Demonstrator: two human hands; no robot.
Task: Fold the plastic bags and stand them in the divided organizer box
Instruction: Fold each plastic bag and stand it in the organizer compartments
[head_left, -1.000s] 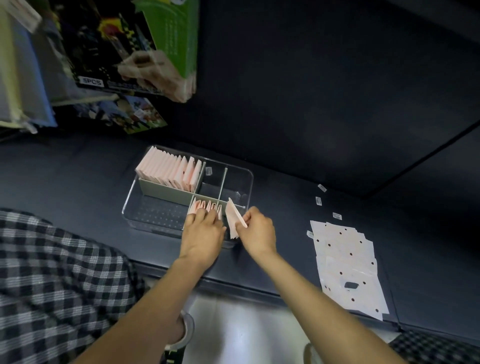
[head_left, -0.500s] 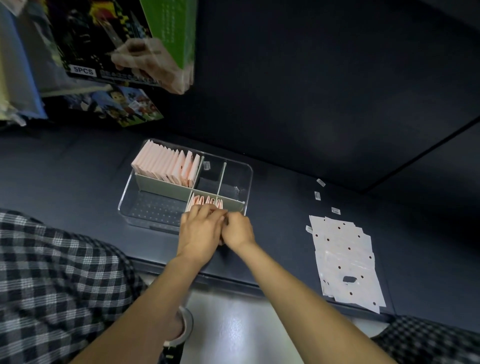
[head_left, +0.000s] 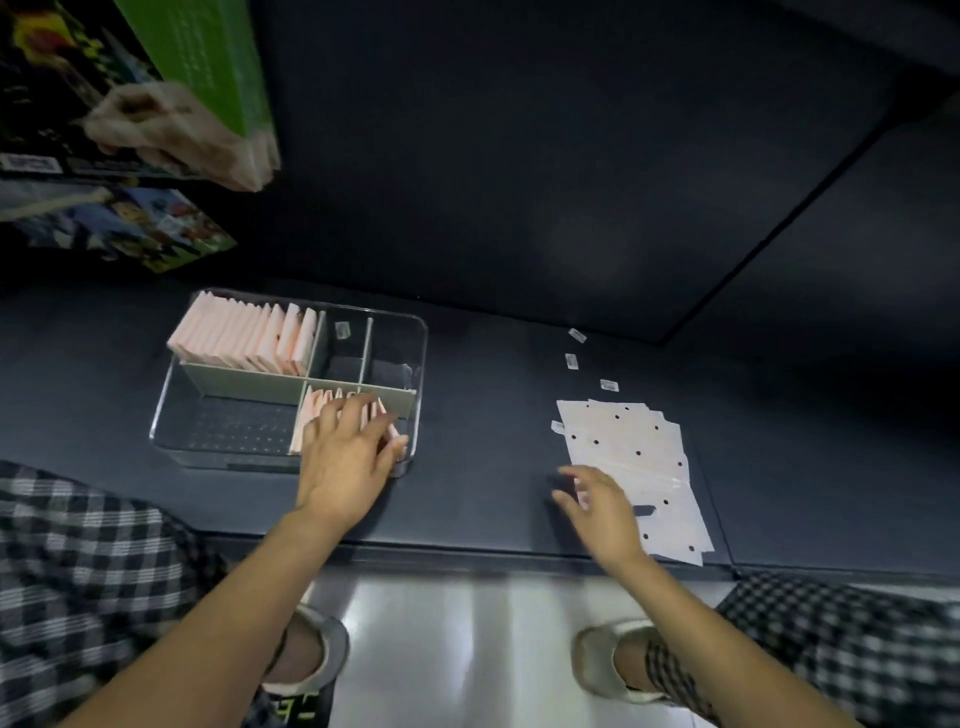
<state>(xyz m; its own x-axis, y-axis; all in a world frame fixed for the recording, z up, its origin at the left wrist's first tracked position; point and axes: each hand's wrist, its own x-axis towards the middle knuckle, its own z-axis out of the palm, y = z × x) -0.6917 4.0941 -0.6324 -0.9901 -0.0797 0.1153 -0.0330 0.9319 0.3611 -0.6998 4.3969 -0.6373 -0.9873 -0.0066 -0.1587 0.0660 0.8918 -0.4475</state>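
The clear divided organizer box (head_left: 171, 410) sits on the dark table (head_left: 493, 467), and it serves as the landmark here. Its far-left compartment holds a tight upright row of folded pink bags (head_left: 244, 338); its near-right compartment holds a shorter row of folded bags (head_left: 317, 410), over which the left hand (head_left: 345, 457) lies with straight fingers pressing on their tops. Well to the right of the box lies a loose stack of flat, unfolded plastic bags (head_left: 634, 467) dotted with black holes, and the right hand (head_left: 602, 506) hovers at its near-left edge, fingers spread and holding nothing. The main risk, as I judge it, lies at the box: the short row does not fill its compartment, so when the left hand lifts, the slippery folds may spring open or topple. At the stack, thin film clings, so a careless reach could drag several sheets at once.
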